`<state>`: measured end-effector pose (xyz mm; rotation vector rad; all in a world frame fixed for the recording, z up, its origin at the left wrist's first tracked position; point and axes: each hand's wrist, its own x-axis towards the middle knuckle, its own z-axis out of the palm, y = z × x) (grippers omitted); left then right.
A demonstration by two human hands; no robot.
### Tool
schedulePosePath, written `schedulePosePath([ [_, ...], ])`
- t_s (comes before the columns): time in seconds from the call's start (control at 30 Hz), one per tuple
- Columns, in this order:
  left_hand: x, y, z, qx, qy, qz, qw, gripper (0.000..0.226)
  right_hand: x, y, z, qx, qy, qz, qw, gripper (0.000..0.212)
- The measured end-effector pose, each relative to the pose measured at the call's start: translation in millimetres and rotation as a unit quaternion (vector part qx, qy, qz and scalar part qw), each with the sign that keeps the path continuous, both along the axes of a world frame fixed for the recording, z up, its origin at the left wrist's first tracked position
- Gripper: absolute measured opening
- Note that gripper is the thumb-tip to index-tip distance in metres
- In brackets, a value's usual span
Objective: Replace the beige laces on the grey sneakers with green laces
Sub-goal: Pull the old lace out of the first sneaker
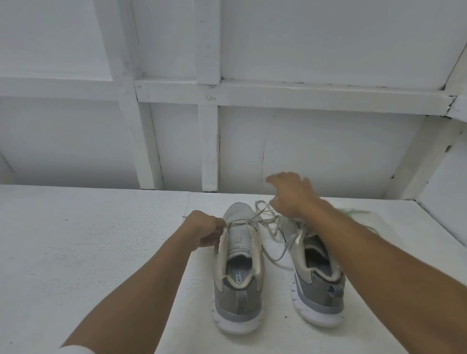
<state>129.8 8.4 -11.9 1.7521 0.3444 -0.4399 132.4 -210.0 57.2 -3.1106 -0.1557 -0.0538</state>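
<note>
Two grey sneakers stand side by side on the white surface, heels toward me. The left sneaker (240,270) has its beige lace (269,224) pulled loose, trailing in loops between the shoes. My left hand (205,230) grips the left edge of that sneaker near the top eyelets. My right hand (288,192) is raised above the toe area, fingers pinching the beige lace. The right sneaker (316,276) sits partly under my right forearm. Green laces (353,212) lie beyond that forearm, mostly hidden.
The white foam-like tabletop (94,255) runs to a white panelled wall (307,144) just behind the shoes. A white side wall (460,202) rises at the right edge.
</note>
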Motion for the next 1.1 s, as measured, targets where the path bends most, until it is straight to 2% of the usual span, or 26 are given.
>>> schedulePosePath([
  [0.03,-0.3,0.2,0.0,0.0,-0.001,-0.001,1.0,0.009,-1.8,8.3,-9.7,0.006,0.021,0.026,0.999,0.053],
  [0.1,-0.2,0.1,0.0,0.004,-0.002,-0.002,1.0,0.009,-6.7,22.0,-27.1,-0.003,0.05,0.061,0.997,0.035],
  [0.2,0.4,0.1,-0.1,0.003,0.0,-0.003,1.0,0.011,-14.2,29.3,-39.0,0.006,0.038,0.064,0.997,0.014],
  [0.27,1.0,0.5,-0.5,0.0,0.002,-0.002,1.0,0.015,-16.4,23.1,-32.5,0.001,-0.001,0.045,0.999,0.014],
  [0.4,0.9,0.2,0.0,0.0,0.001,-0.003,1.0,0.018,-8.1,-4.6,-6.2,-0.071,-0.075,-0.049,0.993,0.027],
  [0.5,1.2,-0.1,1.0,0.003,0.004,-0.003,1.0,0.015,-4.1,-9.2,-0.9,-0.066,-0.037,-0.064,0.995,0.037],
  [0.6,1.5,0.9,1.8,0.005,0.01,-0.006,1.0,0.007,-2.6,7.2,-15.9,-0.015,0.031,0.007,0.999,0.049],
  [0.7,1.2,1.8,2.1,0.005,0.012,-0.007,1.0,0.007,-0.6,26.1,-45.8,-0.003,0.065,0.068,0.996,0.033],
  [0.8,1.0,1.4,2.9,0.005,0.015,-0.009,1.0,0.012,-5.9,31.6,-52.3,0.01,0.012,0.085,0.996,0.021],
  [0.93,-0.7,1.5,5.9,0.001,0.021,-0.013,1.0,0.016,-9.1,18.0,-27.2,0.078,-0.008,0.058,0.995,0.026],
  [1.1,-4.3,0.4,8.9,-0.006,0.024,-0.01,1.0,0.011,-1.5,-14.9,-2.0,0.112,-0.105,0.016,0.988,0.021],
])
